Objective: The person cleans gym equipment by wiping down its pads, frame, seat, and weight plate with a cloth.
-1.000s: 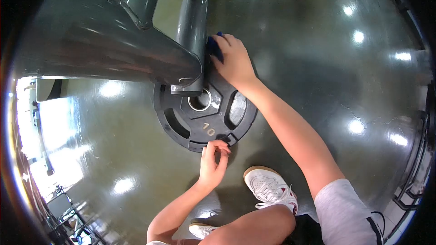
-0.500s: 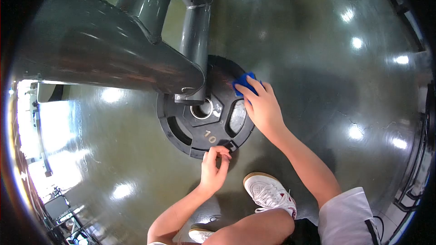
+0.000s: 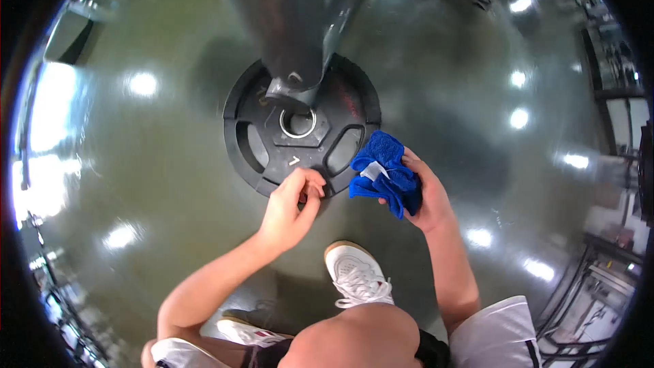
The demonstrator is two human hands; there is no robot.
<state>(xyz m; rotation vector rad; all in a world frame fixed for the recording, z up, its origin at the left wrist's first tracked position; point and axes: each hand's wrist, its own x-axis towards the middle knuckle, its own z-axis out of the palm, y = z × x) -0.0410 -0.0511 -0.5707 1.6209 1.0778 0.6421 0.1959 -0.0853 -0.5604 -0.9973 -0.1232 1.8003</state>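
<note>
A round black weight plate (image 3: 347,95) with a metal-ringed centre hole and cut-out grips is below me. A pale "1" shows on its face, and my left hand covers part of the marking. The curled fingers of my left hand (image 3: 289,208) are closed at the plate's near rim, and the fingertips are partly hidden. To the right of the plate, my right hand (image 3: 429,197) holds a bunched blue cloth (image 3: 385,153) with a white label showing. The cloth is just beside the plate's right edge.
A thick dark metal tube (image 3: 286,20) comes down over the plate's far side and covers part of it. My white shoe (image 3: 357,272) stands on the glossy greenish floor (image 3: 463,163). Metal equipment frames (image 3: 593,286) are along the right edge.
My right hand has drawn the blue cloth back from the plate's face, toward me. My left hand stays at the near rim. The view has shifted, so the tube looks more upright.
</note>
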